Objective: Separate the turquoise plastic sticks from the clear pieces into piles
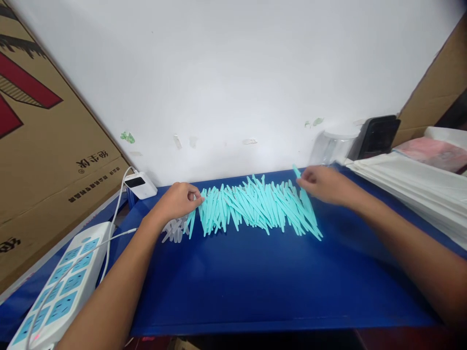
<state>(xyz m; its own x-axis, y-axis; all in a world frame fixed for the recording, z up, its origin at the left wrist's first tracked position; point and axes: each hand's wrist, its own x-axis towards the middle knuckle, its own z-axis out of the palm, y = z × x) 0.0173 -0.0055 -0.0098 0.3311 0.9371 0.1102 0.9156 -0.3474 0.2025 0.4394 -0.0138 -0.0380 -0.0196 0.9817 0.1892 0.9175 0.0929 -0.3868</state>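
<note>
A wide pile of slim turquoise plastic sticks (pixel 251 204), tapered like small spatulas, lies along the back of the blue table. My right hand (pixel 323 184) is above the pile's right end, its thumb and fingers pinching one turquoise stick (pixel 296 171) whose end points up and left. At the left end of the pile is my left hand (pixel 182 199), with thumb and forefinger pressed together at the outermost sticks. Whether something is between those fingertips cannot be made out. Beneath that hand lies a small heap of clear, greyish plastic pieces (pixel 175 230), partly covered by it.
The blue table (pixel 233 282) meets a white wall (pixel 233 87). On the left are a white power strip (pixel 58 287), a white device with a dark display (pixel 141 185) and a cardboard box (pixel 54 146). A clear container (pixel 335 146), black object (pixel 379 136) and white stacked sheets (pixel 419 184) stand right.
</note>
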